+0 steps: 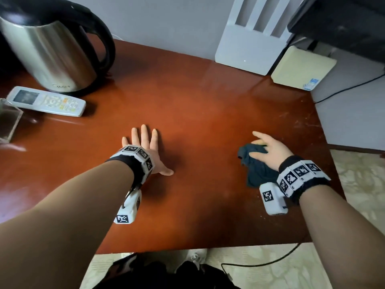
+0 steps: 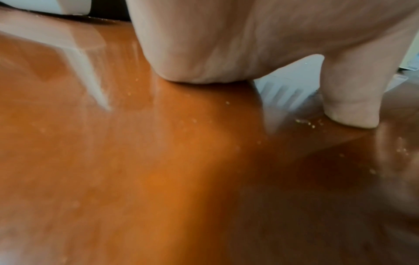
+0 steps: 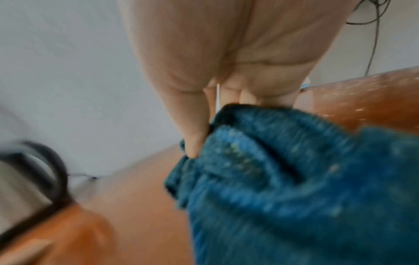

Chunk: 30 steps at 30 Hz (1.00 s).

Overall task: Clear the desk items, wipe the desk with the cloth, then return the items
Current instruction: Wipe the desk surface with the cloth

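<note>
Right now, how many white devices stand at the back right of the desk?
2: the tall white router at the back edge, and a cream box at its right. Others may be hidden.

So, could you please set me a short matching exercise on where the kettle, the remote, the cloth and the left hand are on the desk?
Things:
1. kettle
2. remote
3. cloth
4. left hand

Places or states:
A. bunched in the right hand
B. flat on the desk, fingers spread
C. standing at the far left corner
D. lying in front of the kettle

Pairs: 1-C, 2-D, 3-A, 4-B
</note>
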Each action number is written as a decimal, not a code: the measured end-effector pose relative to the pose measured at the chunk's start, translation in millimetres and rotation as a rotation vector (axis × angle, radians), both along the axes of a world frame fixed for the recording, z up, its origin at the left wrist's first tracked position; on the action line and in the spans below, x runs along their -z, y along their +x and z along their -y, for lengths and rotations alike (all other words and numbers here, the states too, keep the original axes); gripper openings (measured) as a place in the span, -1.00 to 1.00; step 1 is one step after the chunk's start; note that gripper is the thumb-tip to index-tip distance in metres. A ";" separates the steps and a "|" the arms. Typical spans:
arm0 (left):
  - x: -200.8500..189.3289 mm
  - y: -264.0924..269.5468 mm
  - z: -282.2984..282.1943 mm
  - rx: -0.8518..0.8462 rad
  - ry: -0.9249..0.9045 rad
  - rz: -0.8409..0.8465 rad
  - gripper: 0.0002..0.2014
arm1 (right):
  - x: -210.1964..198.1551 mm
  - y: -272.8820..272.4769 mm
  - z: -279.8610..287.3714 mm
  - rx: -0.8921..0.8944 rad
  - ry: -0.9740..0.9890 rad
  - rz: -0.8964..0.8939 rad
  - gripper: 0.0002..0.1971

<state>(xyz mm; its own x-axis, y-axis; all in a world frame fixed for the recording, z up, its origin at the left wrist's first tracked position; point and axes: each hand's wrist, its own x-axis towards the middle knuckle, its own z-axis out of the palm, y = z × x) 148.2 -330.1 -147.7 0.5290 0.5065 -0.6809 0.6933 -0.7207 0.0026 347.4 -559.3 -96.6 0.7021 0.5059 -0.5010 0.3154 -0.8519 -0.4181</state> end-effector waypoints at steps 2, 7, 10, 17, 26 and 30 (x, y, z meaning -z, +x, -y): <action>-1.1 -1.0 0.4 0.004 0.003 0.008 0.29 | -10.9 -19.5 -8.1 0.014 0.240 -0.071 -0.45; -0.5 -2.4 -0.8 0.008 0.008 0.036 0.32 | 12.8 -70.1 -30.8 -0.194 0.044 0.117 -0.54; -1.0 -6.0 1.7 0.019 0.025 0.074 0.29 | 35.5 -105.7 -35.5 -0.341 -0.155 0.120 -0.46; -4.3 -19.7 22.7 0.133 0.082 0.145 0.05 | 54.2 -101.4 9.2 -0.238 -0.098 0.205 -0.54; -3.6 1.2 129.3 0.121 -0.017 0.178 0.00 | 32.7 -20.9 168.2 0.230 -0.228 0.205 -0.55; -2.3 7.9 165.8 0.110 -0.020 0.210 -0.02 | 0.5 1.2 185.3 0.239 0.097 0.334 -0.61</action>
